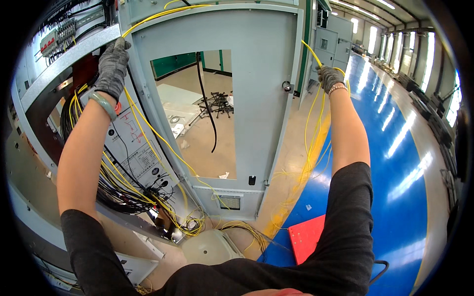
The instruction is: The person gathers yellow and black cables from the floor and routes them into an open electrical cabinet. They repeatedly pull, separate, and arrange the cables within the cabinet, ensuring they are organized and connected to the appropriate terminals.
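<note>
My left hand (113, 66), in a grey glove, is raised at the upper left beside the cabinet frame (74, 56). Its fingers are closed on yellow wires, which come out above and below the hand. Stretched out to the right, my right hand (331, 77) is also gloved and closed around yellow wires (309, 133) that hang in loops toward the floor. From my left hand a yellow wire (170, 15) arches over the top of the grey cabinet door (261, 98) and comes down to my right hand.
The open door has a rectangular cut-out with a black cable (205, 98) hanging in it. Black and yellow wire bundles (128, 197) fill the cabinet side. Below stand a beige plastic stool (207, 246) and a red panel (306, 239), beside coiled yellow wire (247, 228) on the floor.
</note>
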### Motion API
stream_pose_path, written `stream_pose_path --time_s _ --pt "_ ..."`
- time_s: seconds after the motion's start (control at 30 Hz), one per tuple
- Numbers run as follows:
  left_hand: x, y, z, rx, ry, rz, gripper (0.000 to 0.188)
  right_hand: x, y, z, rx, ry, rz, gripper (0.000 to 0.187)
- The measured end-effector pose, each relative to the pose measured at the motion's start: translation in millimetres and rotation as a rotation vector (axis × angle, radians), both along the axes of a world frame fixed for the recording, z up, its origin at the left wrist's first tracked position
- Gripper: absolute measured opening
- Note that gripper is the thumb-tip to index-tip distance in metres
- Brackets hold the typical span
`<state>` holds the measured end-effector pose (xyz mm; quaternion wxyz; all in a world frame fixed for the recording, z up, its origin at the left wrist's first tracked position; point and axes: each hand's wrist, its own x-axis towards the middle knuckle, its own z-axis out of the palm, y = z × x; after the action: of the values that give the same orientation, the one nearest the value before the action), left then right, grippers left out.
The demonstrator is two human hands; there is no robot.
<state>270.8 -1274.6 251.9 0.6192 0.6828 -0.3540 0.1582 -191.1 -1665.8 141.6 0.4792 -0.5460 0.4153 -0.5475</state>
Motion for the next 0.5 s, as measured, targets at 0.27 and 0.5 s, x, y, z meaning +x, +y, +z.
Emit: stream_pose_path --time_s 0.27,0.5 --pt "1 -51 -73 0.061 0.138 -0.070 0.043 -35 -40 -156 -0.234 0.524 -0.035 0.018" --pt "27 -26 -119 -0.004 0.181 -0.297 0.034 -203 195 -441 -0.021 2.103 -0.001 0.022"
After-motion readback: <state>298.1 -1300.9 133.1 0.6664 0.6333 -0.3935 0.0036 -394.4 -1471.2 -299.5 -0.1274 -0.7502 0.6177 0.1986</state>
